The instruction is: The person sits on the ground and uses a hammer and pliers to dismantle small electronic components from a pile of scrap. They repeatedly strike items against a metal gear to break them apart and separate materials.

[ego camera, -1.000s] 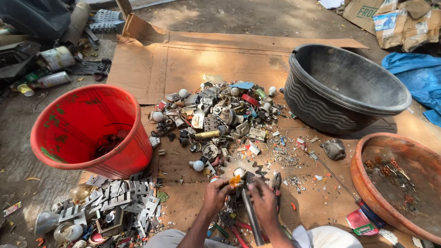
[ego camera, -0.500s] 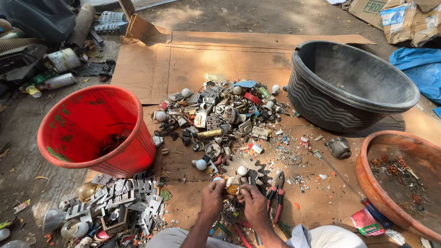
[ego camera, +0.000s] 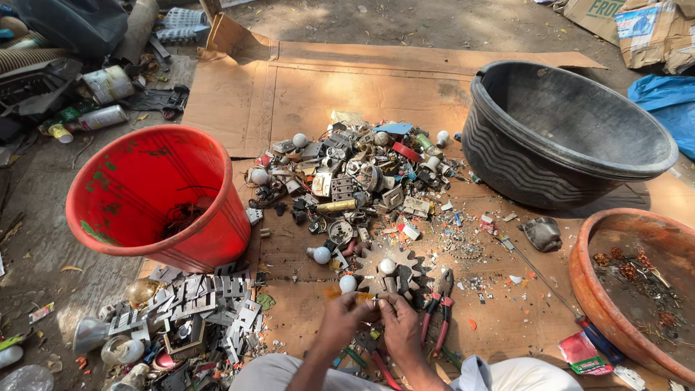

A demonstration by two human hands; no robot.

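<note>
Both hands have moved up from the lower edge of the frame and now meet at lower centre, just below the scrap pile. Left hand [ego camera: 342, 318] and right hand [ego camera: 397, 316] are curled together, fingertips pinched on a small yellowish part [ego camera: 364, 297]; the part is too small to identify, and how far each hand is closed behind it cannot be told exactly.

Directly above the hands lies a grey toothed gear [ego camera: 387, 269] with two white bulbs [ego camera: 348, 283] resting against it. To the right of the right hand, red-handled pliers [ego camera: 438, 304] lie flat on the cardboard sheet [ego camera: 318, 87].

Above the gear, at frame centre, a scrap pile [ego camera: 355, 177] of mixed electrical parts, bulbs and metal pieces spreads over the cardboard.

Left of centre stands a red bucket [ego camera: 163, 192], upright, with dark wire at its bottom. Below it, at lower left, lies a heap of grey metal brackets [ego camera: 210, 308].

At upper right stands a black tub [ego camera: 565, 134]. At the lower right edge sits a brown clay basin [ego camera: 630, 289] holding copper-coloured scraps. A long screwdriver [ego camera: 550, 286] lies diagonally between the pliers and the basin.
</note>
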